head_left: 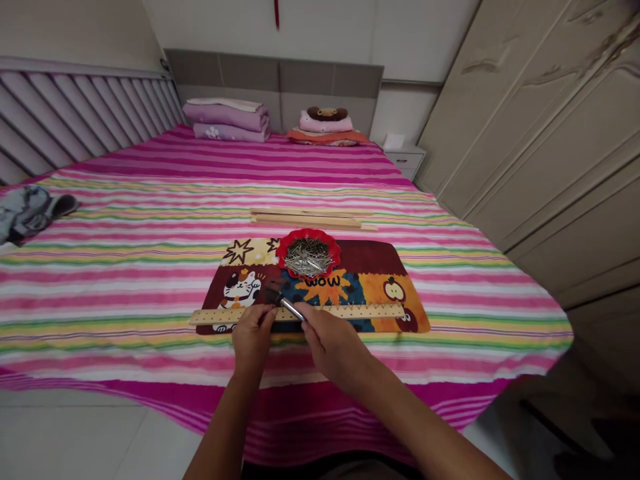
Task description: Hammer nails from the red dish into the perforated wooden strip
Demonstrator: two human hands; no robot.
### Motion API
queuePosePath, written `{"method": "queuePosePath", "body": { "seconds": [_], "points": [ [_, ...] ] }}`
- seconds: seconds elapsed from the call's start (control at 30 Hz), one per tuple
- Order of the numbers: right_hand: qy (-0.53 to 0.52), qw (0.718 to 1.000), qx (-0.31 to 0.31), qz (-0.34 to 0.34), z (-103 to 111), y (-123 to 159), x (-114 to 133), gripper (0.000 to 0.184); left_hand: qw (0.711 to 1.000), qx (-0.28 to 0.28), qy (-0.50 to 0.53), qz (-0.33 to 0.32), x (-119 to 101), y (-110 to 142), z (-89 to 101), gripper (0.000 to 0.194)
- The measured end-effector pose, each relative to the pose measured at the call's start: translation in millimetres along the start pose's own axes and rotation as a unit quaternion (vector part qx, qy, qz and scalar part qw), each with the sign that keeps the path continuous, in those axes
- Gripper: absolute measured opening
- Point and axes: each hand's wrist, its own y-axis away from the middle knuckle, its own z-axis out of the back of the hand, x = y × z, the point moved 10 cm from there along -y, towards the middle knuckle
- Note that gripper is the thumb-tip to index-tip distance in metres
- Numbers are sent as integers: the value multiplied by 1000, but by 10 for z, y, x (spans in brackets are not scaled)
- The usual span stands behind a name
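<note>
My right hand (330, 340) is wrapped round the handle of a hammer (291, 308), whose dark head is just above the wooden strip (210, 317). My left hand (253, 337) is closed in a pinch at the strip, close to the hammer head; whatever is between its fingertips is too small to make out. Dark dots run along the left part of the strip, while a row of nails (370, 310) stands up from its right part. Beyond the strip is a red scalloped bowl (337, 257) heaped with nails (310, 260). A patterned mat (370, 257) lies under the bowl and strip.
More wooden strips (310, 220) lie behind the mat on the striped bedspread (150, 280). Grey cloth (30, 212) rests at the far left. Folded bedding (227, 120) is stacked by the headboard (300, 80). A wardrobe (555, 127) stands on the right.
</note>
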Motion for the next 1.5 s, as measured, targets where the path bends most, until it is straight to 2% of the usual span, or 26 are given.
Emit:
{"method": "queuePosePath", "body": {
  "seconds": [0.1, 0.2, 0.33, 0.43, 0.53, 0.6, 0.67, 0.87, 1.03, 1.27, 1.4, 1.5],
  "points": [
    [10, 1000, 15, -3, -63, 6, -26, 38, 1000, -3, -20, -7, -8, 4, -3, 15],
    [-36, 999, 5, 1, 25, 170, -46, 40, 1000, 1, -20, -16, -27, 10, 1, 15],
    [-136, 990, 18, -24, 159, 617, -177, 40, 997, 15, -44, -68, -67, 0, 77, 26],
    [-175, 981, 52, -57, 123, 1006, -362, 42, 979, 32, -131, -155, -89, -66, 106, 40],
    [-179, 977, 61, -98, 44, 1335, -626, 40, 957, 94, -191, -194, 12, -196, -16, 44],
    [-171, 976, 54, -121, 4, 1497, -803, 36, 951, 155, -184, -193, 81, -267, -136, 40],
    [-161, 977, 40, -132, -4, 1608, -940, 34, 950, 192, -157, -189, 86, -306, -208, 38],
    [-137, 980, 9, -144, 33, 1720, -1162, 36, 956, 211, -112, -168, -8, -295, -302, 35],
    [-133, 980, 13, -145, -32, 1723, -1238, 38, 951, 242, -90, -168, -142, -201, -588, 38],
    [-158, 975, 11, -153, -57, 1714, -1270, 36, 940, 260, -120, -185, -484, -17, -949, 36],
    [-188, 969, 18, -160, -48, 1764, -1361, 34, 935, 296, -95, -172, -502, -55, -930, 44],
    [-198, 963, 16, -183, -48, 1814, -1473, 33, 946, 285, -33, -150, -549, -278, -781, 39]
  ]
}}
